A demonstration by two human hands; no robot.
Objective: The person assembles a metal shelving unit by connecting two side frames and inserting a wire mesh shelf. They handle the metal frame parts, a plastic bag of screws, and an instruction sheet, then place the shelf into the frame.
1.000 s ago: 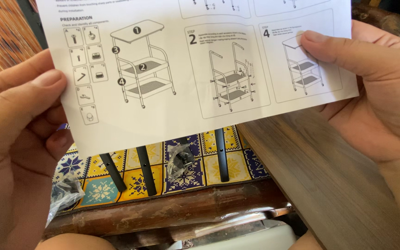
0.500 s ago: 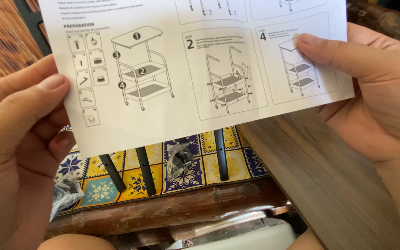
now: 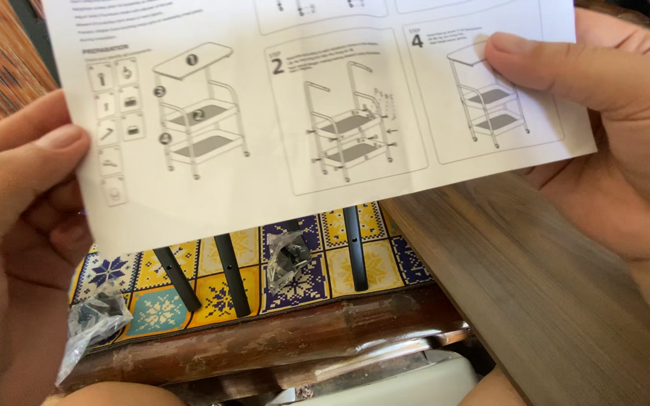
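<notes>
Instruction sheet (image 3: 317, 113) pinched by left hand (image 3: 16, 225) and right hand (image 3: 611, 128) over patterned mat (image 3: 325, 263), wood panel (image 3: 520, 286) alongside.

Patterned tile floor (image 3: 355, 263), wooden board (image 3: 536, 301)

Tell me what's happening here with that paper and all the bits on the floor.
A person holds a white sheet of assembly diagrams up with both hands: the left hand grips its left edge, the right hand its right edge, thumb on the page. Below it, three black metal tubes and two small clear plastic bags of hardware lie on a patterned blue and yellow tiled mat. A brown wood-grain board lies to the right.
</notes>
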